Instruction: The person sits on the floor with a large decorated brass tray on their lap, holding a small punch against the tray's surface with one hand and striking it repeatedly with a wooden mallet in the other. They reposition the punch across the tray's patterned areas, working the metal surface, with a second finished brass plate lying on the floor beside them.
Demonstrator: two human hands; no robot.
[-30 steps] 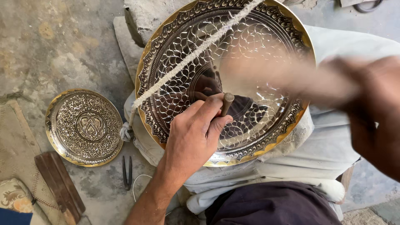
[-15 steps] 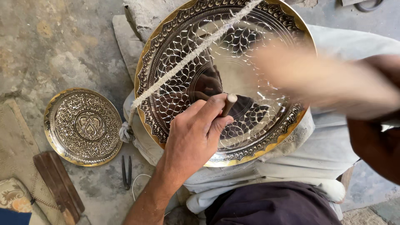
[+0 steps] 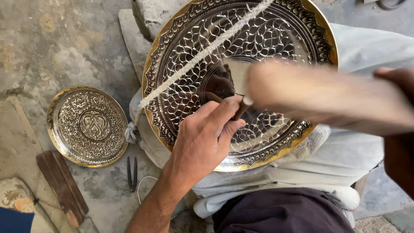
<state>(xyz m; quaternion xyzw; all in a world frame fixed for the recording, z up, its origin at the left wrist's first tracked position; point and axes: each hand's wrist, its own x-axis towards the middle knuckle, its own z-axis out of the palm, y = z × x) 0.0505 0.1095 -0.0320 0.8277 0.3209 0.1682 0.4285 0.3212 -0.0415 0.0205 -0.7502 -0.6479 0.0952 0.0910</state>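
— Resting on a cloth-covered lap, what is the biggest thing?
— The large engraved brass tray (image 3: 276, 51), gold-rimmed, tilted toward the camera, a pale cord (image 3: 194, 60) running across its face.

— And the hands?
— The right hand (image 3: 399, 129) grips a blurred wooden mallet (image 3: 327, 97) above the tray's middle. The left hand (image 3: 202, 138) is closed around a small chisel (image 3: 242, 105), its tip set on the tray's patterned surface.

— Anything on the floor?
— A smaller engraved plate (image 3: 88, 125) lies to the left, well apart; near it a wooden block (image 3: 60, 185), then little pincers (image 3: 132, 172).
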